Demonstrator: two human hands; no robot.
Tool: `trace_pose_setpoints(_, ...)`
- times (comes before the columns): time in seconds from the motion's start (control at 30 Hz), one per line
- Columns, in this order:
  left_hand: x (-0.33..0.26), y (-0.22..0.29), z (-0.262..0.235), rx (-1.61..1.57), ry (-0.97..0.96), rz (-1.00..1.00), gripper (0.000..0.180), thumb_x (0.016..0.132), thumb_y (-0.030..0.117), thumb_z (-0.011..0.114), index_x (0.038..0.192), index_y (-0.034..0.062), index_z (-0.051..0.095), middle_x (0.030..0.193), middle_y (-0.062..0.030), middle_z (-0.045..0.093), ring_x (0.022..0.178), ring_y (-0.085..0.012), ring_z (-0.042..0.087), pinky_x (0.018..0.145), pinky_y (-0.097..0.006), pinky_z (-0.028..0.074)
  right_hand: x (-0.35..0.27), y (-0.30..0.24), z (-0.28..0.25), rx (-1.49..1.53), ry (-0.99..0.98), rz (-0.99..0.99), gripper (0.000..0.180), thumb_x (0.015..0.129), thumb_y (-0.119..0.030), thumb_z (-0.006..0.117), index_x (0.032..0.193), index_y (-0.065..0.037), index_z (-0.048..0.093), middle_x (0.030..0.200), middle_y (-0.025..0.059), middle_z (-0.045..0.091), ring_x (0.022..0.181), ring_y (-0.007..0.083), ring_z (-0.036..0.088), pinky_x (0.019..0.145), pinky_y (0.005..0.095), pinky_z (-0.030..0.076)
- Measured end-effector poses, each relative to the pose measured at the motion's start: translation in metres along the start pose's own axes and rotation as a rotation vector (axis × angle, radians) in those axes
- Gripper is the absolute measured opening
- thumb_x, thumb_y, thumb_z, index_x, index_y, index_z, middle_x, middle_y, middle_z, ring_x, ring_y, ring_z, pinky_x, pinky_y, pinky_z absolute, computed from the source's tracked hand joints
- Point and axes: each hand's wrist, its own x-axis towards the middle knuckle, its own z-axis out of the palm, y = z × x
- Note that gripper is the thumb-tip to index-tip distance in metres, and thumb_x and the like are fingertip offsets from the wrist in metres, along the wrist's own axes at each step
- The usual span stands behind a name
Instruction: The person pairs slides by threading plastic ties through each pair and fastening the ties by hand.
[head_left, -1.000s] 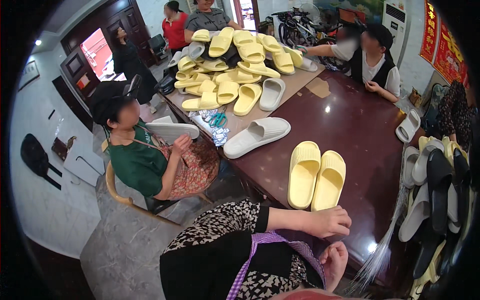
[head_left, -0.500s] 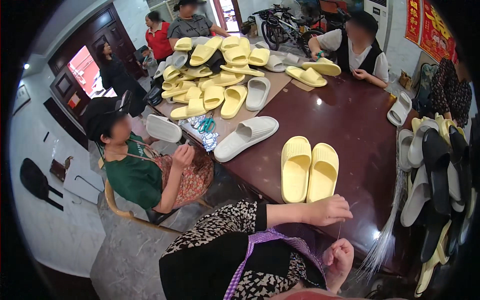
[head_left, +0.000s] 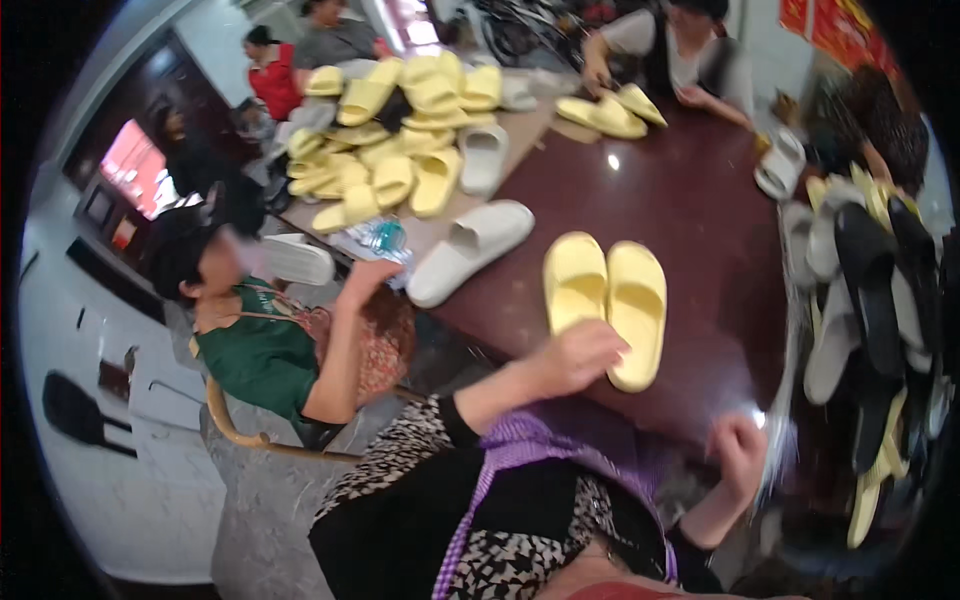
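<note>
Two yellow slippers stand side by side on the dark red table: a left one (head_left: 574, 275) and a right one (head_left: 637, 325). My left hand (head_left: 585, 355) is over the near end of the left slipper, its fingers drawn together, close to the right slipper. My right hand (head_left: 738, 450) is at the table's near right edge with its fingers curled in. Both hands are blurred, and I cannot make out what they pinch. Beside my right hand lies a bundle of thin pale strands (head_left: 782, 450), partly washed out by glare. A purple checked apron (head_left: 520, 440) covers my front.
A pile of yellow slippers (head_left: 400, 150) covers the far left of the table (head_left: 700, 230). A grey slipper (head_left: 475, 250) lies nearer, by teal scissors (head_left: 385, 236). Black and grey slippers (head_left: 865, 290) crowd the right. Co-workers sit left (head_left: 270, 340) and far right (head_left: 690, 60).
My hands have moved apart: the left went up and left over the slippers, the right went up and right. The thin thread between them no longer shows. The whole view has shifted.
</note>
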Motion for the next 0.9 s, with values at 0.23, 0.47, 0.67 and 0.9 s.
trace_pose_setpoints(0.23, -0.031, 0.016, -0.025, 0.259, 0.071, -0.226, 0.011, 0.077, 0.006, 0.067, 0.087, 0.0018, 0.064, 0.083, -0.0129, 0.063, 0.078, -0.0313, 0.061, 0.068, -0.038, 0.049, 0.092, -0.007, 0.022, -0.88, 0.171, -0.616, 0.011, 0.073, -0.001, 0.058, 0.082, -0.005, 0.06, 0.085, 0.009, 0.06, 0.086, 0.0276, 0.057, 0.08, 0.0378, 0.04)
trace_pose_setpoints(0.47, -0.051, 0.03, -0.004, 0.094, -0.032, -0.296, 0.008, 0.076, 0.0, 0.067, 0.083, -0.0019, 0.063, 0.075, -0.0148, 0.062, 0.068, -0.0297, 0.061, 0.062, -0.035, 0.049, 0.126, 0.026, 0.063, -1.011, -0.072, -0.705, 0.015, 0.069, -0.006, 0.062, 0.082, -0.013, 0.065, 0.086, 0.0035, 0.056, 0.083, 0.0257, 0.055, 0.077, 0.0373, 0.04)
trace_pose_setpoints(0.67, -0.061, 0.034, 0.006, 0.142, -0.046, -0.287, 0.006, 0.076, 0.0, 0.067, 0.079, -0.0013, 0.062, 0.07, -0.0138, 0.062, 0.064, -0.0301, 0.061, 0.059, -0.035, 0.049, 0.144, 0.062, 0.103, -0.949, -0.246, -0.688, 0.016, 0.07, -0.005, 0.062, 0.083, -0.012, 0.067, 0.085, 0.0051, 0.057, 0.081, 0.0247, 0.056, 0.074, 0.0358, 0.045)
trace_pose_setpoints(0.9, -0.041, 0.001, 0.014, 0.39, 0.01, -0.281, 0.008, 0.077, 0.002, 0.066, 0.073, 0.0014, 0.059, 0.066, -0.0129, 0.061, 0.059, -0.0298, 0.061, 0.054, -0.037, 0.048, 0.152, 0.062, 0.109, -0.781, -0.062, -0.65, 0.021, 0.073, -0.003, 0.062, 0.093, -0.007, 0.067, 0.091, 0.0103, 0.064, 0.083, 0.0278, 0.062, 0.072, 0.0373, 0.05)
